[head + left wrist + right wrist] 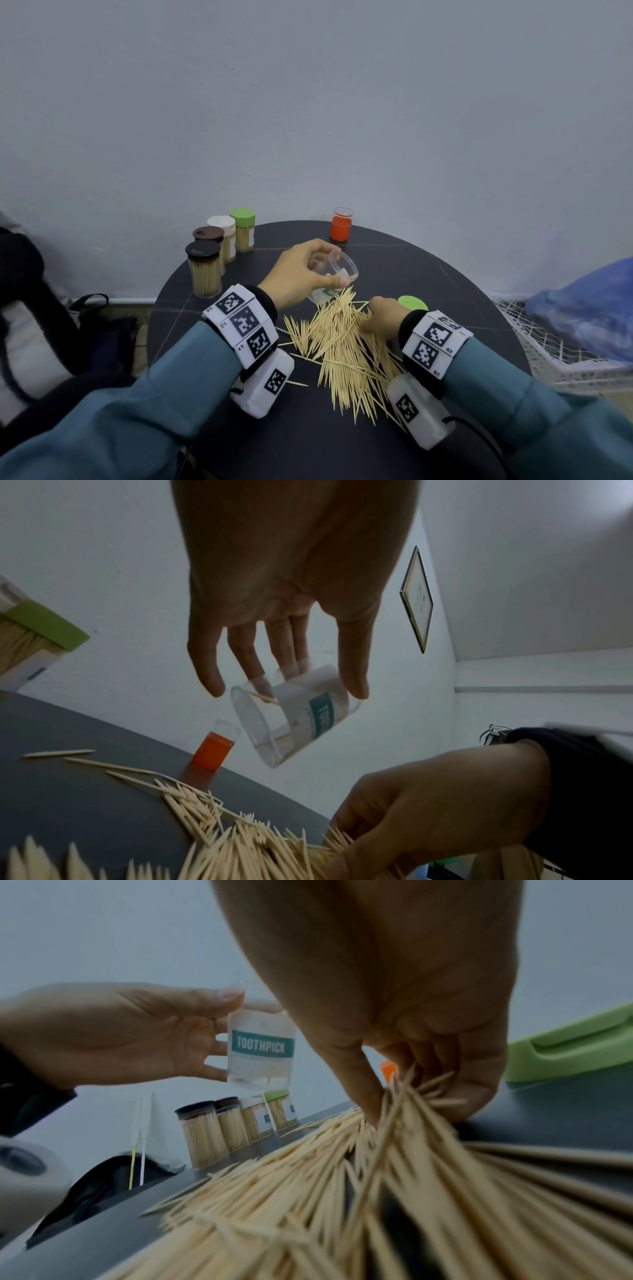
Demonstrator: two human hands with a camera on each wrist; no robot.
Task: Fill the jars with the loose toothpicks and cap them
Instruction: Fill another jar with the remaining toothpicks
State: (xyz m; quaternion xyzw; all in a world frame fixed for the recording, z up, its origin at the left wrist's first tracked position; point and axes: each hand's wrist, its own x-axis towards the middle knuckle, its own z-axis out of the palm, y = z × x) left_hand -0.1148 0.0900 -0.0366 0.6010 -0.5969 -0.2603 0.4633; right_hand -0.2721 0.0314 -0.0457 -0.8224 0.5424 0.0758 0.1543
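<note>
My left hand (301,272) grips a clear, almost empty jar (337,277) with a teal "TOOTHPICK" label (262,1045), tilted above the round dark table (428,274). In the left wrist view the jar (294,715) is held by fingertips and thumb, mouth down-left. A big pile of loose toothpicks (346,346) lies just below it. My right hand (383,313) reaches into the pile's far end, and its fingers (369,1096) pinch a bunch of toothpicks (404,1104). A loose green cap (412,303) lies behind the right hand.
Several filled, capped jars (219,250) stand at the table's back left with black, brown, white and green lids. A clear jar on an orange-red cap (341,224) stands at the back. A blue bag (589,308) on a white wire basket sits right; dark bags left.
</note>
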